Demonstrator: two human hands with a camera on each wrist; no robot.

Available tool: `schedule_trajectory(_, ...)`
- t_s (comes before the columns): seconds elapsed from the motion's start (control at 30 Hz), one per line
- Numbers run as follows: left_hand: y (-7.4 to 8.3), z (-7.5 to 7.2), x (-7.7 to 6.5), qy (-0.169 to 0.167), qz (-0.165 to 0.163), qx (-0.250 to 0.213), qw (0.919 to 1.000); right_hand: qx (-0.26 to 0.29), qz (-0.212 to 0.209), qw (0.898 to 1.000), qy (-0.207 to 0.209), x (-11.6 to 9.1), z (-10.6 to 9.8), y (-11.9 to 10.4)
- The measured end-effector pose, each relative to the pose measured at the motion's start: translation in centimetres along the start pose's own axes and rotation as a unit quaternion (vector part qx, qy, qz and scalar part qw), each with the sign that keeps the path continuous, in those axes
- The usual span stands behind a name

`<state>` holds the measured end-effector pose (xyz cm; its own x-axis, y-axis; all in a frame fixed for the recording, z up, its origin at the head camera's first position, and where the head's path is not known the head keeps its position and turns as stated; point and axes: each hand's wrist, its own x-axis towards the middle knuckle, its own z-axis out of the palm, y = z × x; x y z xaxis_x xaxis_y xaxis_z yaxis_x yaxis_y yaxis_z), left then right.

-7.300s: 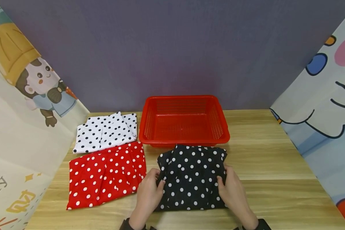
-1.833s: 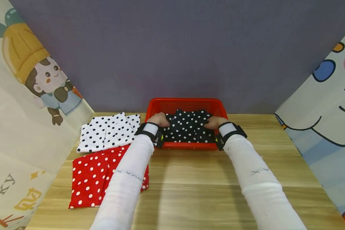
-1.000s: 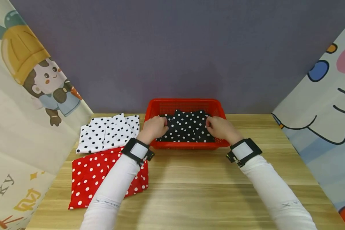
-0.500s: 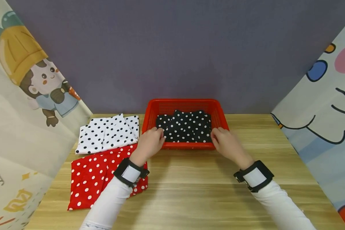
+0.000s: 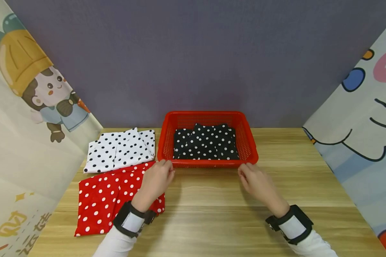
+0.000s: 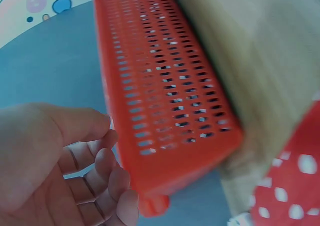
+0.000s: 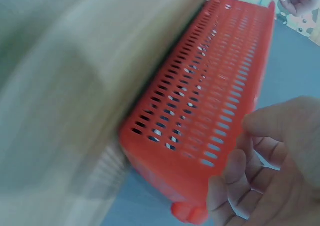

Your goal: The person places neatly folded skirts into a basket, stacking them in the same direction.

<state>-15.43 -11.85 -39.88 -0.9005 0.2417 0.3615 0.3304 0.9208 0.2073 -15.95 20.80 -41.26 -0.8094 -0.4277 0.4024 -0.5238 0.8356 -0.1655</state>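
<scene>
A folded black cloth with white dots [image 5: 209, 142] lies inside the red plastic basket [image 5: 209, 163]. My left hand [image 5: 157, 178] is by the basket's front left corner, over the upper right part of a folded red cloth with white dots [image 5: 99, 200]. Near the front right corner is my right hand [image 5: 257, 184]. In both wrist views, loosely bent fingers [image 6: 102, 166] hold nothing and appear close to the basket's slotted wall [image 7: 200, 85]. Whether any fingertip touches the rim, I cannot tell.
A folded white cloth with black dots [image 5: 119, 150] lies left of the basket, behind the red cloth. The wooden table [image 5: 209, 210] ends at a grey back panel [image 5: 209, 64]. Printed cartoon panels stand at the left and right.
The black cloth went from the table into the basket, carried by both hands. Both hands have let it go and drawn back toward the person, past the basket's front rim.
</scene>
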Motion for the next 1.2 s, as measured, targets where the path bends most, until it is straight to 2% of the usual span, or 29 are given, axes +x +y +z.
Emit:
schedule_trajectory(0.27, -1.7, 1.1, -3.0, -0.015, -0.029, 0.013, 0.9994, 0.004, -0.002, 1.0, 0.007, -1.9, 2.0, -0.2)
schedule_trajectory(0.47, -3.5, 1.8, -4.8, -0.025, -0.04, 0.019, 0.9987, 0.007, -0.002, 1.0, -0.028, -2.5, 2.5, -1.0)
schedule_trajectory(0.67, -5.1, 1.7, -6.5, -0.023, -0.048, 0.022, 0.9984, 0.025, -0.032, 0.999, -0.032, -2.8, 3.0, -1.8)
schedule_trajectory(0.87, -7.1, 0.9, -8.0, -0.024, -0.077, 0.047, 0.9956, 0.033, -0.052, 0.998, -0.025, -3.0, 3.5, -2.3)
schedule_trajectory(1.1, -9.5, -0.9, -9.5, -0.056, -0.145, 0.077, 0.9849, 0.032, -0.057, 0.997, -0.032, -3.0, 3.7, -2.4)
schedule_trajectory(1.2, -10.5, -1.5, -10.2, -0.065, -0.162, 0.08, 0.9814, 0.029, -0.055, 0.997, -0.034, -3.1, 3.7, -2.4)
